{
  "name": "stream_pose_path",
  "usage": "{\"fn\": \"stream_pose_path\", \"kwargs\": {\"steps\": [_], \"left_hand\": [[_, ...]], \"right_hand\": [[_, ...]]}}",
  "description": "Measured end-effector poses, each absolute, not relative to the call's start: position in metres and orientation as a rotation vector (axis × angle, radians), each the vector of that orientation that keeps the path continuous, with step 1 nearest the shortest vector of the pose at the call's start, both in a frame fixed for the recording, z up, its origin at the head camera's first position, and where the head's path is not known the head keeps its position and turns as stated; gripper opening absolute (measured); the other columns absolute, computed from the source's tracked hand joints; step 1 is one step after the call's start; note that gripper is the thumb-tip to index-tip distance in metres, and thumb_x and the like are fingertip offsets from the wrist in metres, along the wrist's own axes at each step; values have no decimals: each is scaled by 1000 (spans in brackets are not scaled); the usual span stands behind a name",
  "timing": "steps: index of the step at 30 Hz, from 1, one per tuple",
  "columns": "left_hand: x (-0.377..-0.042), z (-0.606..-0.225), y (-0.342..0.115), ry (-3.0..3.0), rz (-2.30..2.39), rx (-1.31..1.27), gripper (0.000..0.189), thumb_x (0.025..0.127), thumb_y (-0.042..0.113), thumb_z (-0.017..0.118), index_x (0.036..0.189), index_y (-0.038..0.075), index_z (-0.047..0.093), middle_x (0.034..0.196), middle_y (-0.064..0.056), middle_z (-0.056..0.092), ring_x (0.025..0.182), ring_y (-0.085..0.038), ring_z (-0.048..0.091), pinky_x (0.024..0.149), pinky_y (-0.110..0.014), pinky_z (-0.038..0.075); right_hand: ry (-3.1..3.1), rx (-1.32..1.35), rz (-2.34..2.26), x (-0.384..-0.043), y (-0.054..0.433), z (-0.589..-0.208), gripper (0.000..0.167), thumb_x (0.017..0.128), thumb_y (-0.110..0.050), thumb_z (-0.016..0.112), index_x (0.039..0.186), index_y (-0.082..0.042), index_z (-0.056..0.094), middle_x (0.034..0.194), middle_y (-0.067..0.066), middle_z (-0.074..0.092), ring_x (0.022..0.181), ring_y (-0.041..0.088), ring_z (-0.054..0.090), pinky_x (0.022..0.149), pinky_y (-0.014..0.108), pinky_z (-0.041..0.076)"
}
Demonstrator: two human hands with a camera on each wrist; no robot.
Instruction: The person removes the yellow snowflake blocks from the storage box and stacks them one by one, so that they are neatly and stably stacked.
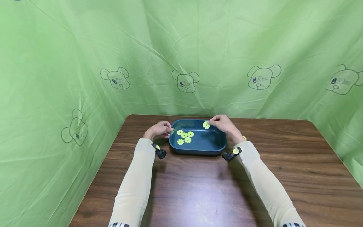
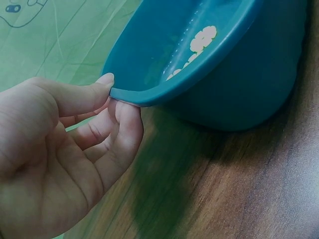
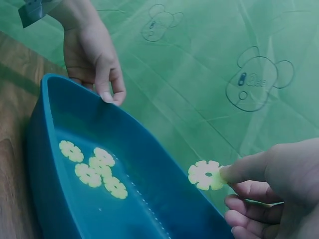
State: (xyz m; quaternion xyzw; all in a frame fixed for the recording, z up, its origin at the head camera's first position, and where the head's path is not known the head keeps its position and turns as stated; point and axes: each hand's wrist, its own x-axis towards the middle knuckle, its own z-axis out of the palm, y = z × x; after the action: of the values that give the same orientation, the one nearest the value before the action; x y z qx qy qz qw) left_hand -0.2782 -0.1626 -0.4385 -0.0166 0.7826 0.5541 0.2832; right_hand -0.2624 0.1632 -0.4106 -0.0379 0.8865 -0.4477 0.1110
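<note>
A dark teal plastic basin (image 1: 198,152) stands on the table, with several yellow notched flower-shaped discs (image 1: 184,135) lying on the left part of its floor. My left hand (image 2: 70,134) pinches the basin's rim (image 2: 142,98) at its left end, thumb on top and fingers beneath. In my right hand (image 3: 279,184), thumb and fingertips pinch one more yellow notched disc (image 3: 205,175) by its edge. In the head view, that disc overlaps the basin's far right side. The right wrist view shows it beside the long rim, its flat face toward the camera.
Another yellow piece (image 1: 245,138) shows partly behind my right wrist, on the table right of the basin. The brown wooden table (image 1: 283,164) extends on both sides and in front. A green curtain (image 1: 227,56) with bear-head drawings hangs behind and at the left.
</note>
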Motion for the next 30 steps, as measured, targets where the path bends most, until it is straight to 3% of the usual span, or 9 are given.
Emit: {"fn": "stream_pose_path", "kwargs": {"steps": [5,17,30], "left_hand": [[-278,-438,-164,2081,1494,-19,11,96,9,54,100,3,45,81,-6,50,71,-16,55,81,-36,53],[-276,-436,-162,2094,1483,-57,11,97,9,55,99,5,45,81,-6,50,71,-16,54,86,-41,51],[-278,-437,-163,2080,1479,-54,11,97,9,54,101,5,45,87,-10,50,69,-15,54,75,-32,53]], "right_hand": [[2590,-95,-1343,-259,176,-409,28,94,-29,60,105,-4,65,114,13,59,103,26,50,84,35,42],[2590,-61,-1414,-254,206,-408,33,94,-27,60,109,2,63,116,18,59,105,30,52,85,34,42],[2626,-22,-1342,-247,237,-412,38,95,-30,59,115,2,61,118,20,57,108,33,52,82,30,42]]}}
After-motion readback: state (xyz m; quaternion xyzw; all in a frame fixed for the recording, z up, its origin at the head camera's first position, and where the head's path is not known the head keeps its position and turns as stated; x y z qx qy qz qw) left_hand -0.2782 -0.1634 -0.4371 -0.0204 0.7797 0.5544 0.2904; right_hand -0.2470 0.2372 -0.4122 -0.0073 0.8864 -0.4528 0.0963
